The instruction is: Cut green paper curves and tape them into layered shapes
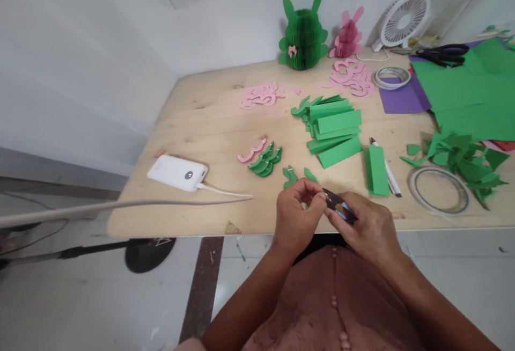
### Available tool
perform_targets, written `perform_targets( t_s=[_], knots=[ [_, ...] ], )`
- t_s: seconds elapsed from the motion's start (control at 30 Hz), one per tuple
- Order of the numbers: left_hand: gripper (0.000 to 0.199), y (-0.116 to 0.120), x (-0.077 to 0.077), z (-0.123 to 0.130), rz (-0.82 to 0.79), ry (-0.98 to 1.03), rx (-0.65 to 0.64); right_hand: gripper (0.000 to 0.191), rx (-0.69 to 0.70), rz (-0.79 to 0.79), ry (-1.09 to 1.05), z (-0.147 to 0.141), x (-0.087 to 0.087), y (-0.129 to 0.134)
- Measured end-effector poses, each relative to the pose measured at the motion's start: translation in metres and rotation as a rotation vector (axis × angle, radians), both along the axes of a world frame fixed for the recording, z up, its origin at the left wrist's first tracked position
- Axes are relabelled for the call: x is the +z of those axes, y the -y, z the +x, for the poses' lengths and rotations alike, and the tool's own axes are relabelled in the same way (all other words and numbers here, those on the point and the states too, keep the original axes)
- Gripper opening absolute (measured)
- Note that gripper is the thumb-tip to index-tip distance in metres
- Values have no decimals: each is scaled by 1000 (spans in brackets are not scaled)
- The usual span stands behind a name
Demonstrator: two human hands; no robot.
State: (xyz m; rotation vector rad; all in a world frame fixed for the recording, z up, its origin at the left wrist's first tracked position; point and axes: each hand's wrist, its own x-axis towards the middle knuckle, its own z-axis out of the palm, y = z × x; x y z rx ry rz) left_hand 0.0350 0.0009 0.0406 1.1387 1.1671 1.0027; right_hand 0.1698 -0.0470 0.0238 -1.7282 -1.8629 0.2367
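Observation:
Over the table's front edge, my right hand is closed round a narrow, dark hand tool with blue and gold patches; its exact kind is hard to make out. Beside it, my left hand is closed in a pinch at the tool's left end. Whatever lies between those fingertips is hidden. Just beyond my hands are small cut green paper pieces. A stack of wavy green paper cutouts with small pale marks lies farther left, beside a pink paper strip.
Folded green paper strips, pink cutouts and green scraps lie around. Tape rolls, a marker and scissors are rightward. A green paper rabbit and a fan stand behind; a corded power bank lies left.

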Motion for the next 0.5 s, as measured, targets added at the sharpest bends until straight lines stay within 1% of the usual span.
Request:
perform_targets(
  t_s=[0.13, 0.27, 0.5],
  knots=[
    [3, -1, 0, -2, 11, -21, -24, 32, -6, 42, 51, 0, -1, 0],
    [4, 0, -1, -2, 74, -96, -28, 34, -23, -5, 19, 1, -1, 1],
    [7, 9, -8, 8, 271, -209, 119, 36, -52, -102, -54, -3, 5, -2]
  ],
)
